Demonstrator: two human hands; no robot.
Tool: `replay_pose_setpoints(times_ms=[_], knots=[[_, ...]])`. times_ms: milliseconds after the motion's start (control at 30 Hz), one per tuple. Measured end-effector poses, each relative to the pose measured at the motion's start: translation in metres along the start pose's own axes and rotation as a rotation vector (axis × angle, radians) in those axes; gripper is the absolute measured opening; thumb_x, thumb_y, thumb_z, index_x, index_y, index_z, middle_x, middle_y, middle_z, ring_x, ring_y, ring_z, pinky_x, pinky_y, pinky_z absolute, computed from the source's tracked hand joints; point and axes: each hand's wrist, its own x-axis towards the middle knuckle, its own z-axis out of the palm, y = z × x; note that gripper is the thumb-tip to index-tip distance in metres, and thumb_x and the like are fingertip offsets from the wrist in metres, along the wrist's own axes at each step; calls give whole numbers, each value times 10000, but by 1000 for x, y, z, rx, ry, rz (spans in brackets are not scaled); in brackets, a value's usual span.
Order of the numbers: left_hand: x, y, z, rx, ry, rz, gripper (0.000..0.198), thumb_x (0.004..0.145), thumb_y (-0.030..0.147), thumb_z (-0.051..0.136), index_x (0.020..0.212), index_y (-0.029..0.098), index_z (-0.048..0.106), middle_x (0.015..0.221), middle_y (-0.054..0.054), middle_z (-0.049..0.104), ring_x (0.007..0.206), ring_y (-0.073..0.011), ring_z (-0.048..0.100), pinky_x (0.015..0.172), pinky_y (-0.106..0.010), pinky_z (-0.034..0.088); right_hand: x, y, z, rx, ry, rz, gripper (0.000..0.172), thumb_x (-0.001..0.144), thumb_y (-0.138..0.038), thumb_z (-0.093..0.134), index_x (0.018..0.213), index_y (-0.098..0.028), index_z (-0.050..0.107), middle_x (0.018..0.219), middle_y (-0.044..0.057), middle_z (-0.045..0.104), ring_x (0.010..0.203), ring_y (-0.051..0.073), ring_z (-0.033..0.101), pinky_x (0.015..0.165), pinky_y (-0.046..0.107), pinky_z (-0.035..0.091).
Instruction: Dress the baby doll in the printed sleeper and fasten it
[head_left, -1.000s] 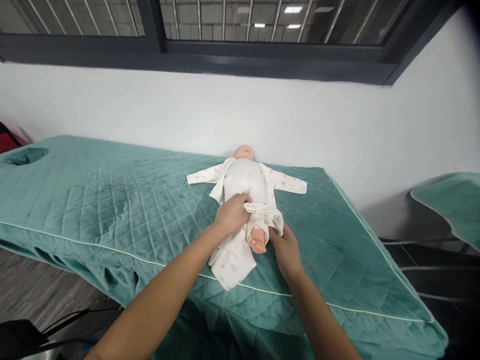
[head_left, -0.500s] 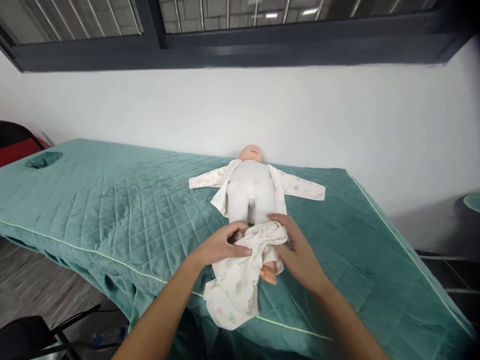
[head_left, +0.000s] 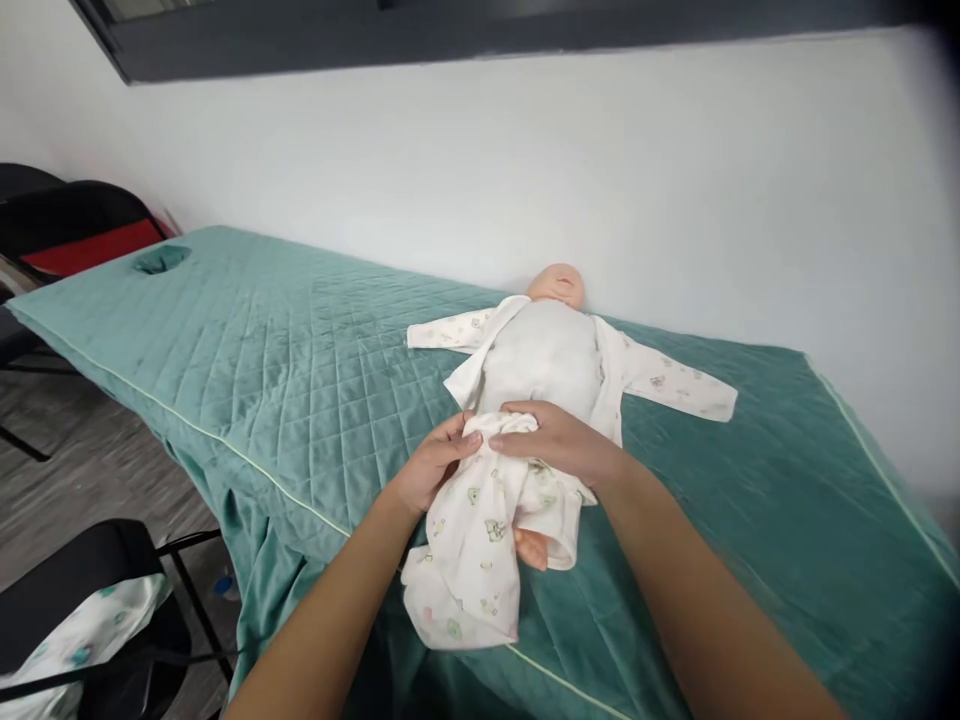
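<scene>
A baby doll [head_left: 544, 355] lies on its back on the green quilted bed cover, head toward the wall. Its printed white baby jacket [head_left: 679, 385] hangs open with both sleeves spread out. Over the doll's legs are white baby pants [head_left: 472, 560] with small green animal prints. My left hand [head_left: 442, 458] pinches the waistband on its left side. With thumb and fingers, my right hand [head_left: 551, 440] grips the same waistband close beside it. One doll foot [head_left: 531, 548] pokes out of a pant leg; the other leg of the pants lies flat toward the bed's near edge.
The bed [head_left: 300, 320] has a face hole [head_left: 161, 260] at its far left end and runs along a white wall [head_left: 450, 170]. A black chair [head_left: 97, 610] with a patterned white cloth [head_left: 94, 640] stands at lower left. More black chairs [head_left: 82, 220] are farther back.
My right hand has moved left across the doll's legs, closer to my left hand. The waistband is bunched between both hands. The view has shifted, bringing the chairs on the left into sight.
</scene>
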Motion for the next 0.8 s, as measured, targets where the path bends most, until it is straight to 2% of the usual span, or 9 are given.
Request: replay_pose_setpoints(times_ms=[67,167,300,367,467,567,667,733,800], knots=[[0,1,1,23,16,13,333,721,316,837,953,141,675,801,-35,696,676,-149,645,707,-270,483,3,7,0,88,56,56,289,746,-382,822,888,-175,679,812,7,682,716,159,618,640,266,450],[-1,2,1,115,2,11,418,722,410,842,989,120,701,792,-54,709,646,-143,639,657,-253,479,3,8,3,206,145,40,279,739,-355,815,854,-184,626,777,-15,646,694,146,605,633,259,452],[-4,4,-3,231,-139,-3,655,567,479,924,1071,114,721,856,-69,739,675,-167,659,610,-237,487,1,6,11,192,270,6,323,745,-403,807,762,-190,565,659,-47,561,595,110,520,561,232,388],[-5,4,-6,290,-173,-65,607,542,389,946,1036,107,735,854,-71,747,684,-177,670,617,-243,503,1,7,13,178,295,-19,352,737,-424,815,740,-192,550,631,-56,535,570,99,481,539,226,363],[-5,3,-8,283,-121,-114,487,583,337,928,961,93,741,811,-80,746,643,-173,671,623,-260,521,1,9,12,195,265,-56,361,737,-434,820,736,-190,554,623,-61,527,564,89,454,539,220,361],[-3,1,-7,138,-10,-17,512,622,366,905,1040,132,722,832,-58,743,648,-163,675,640,-263,533,-1,8,8,175,168,-45,349,743,-453,819,780,-181,603,662,-48,567,595,100,498,560,225,393],[-1,0,-6,34,121,108,460,638,357,897,1008,163,704,780,-3,709,630,-128,649,631,-228,516,-6,4,2,4,-101,6,377,722,-433,844,949,-170,698,860,7,695,755,159,619,659,258,470],[0,0,-6,6,143,127,413,649,364,891,947,161,691,753,6,691,621,-122,632,615,-222,505,-9,0,-1,-151,-274,31,413,704,-419,861,1005,-168,732,961,33,729,860,201,653,721,281,497],[0,0,-5,-4,123,87,407,640,369,896,912,150,687,760,-8,698,621,-126,630,608,-226,501,-12,-1,-2,-228,-353,35,401,708,-423,856,997,-167,750,970,39,740,889,220,662,734,292,508]])
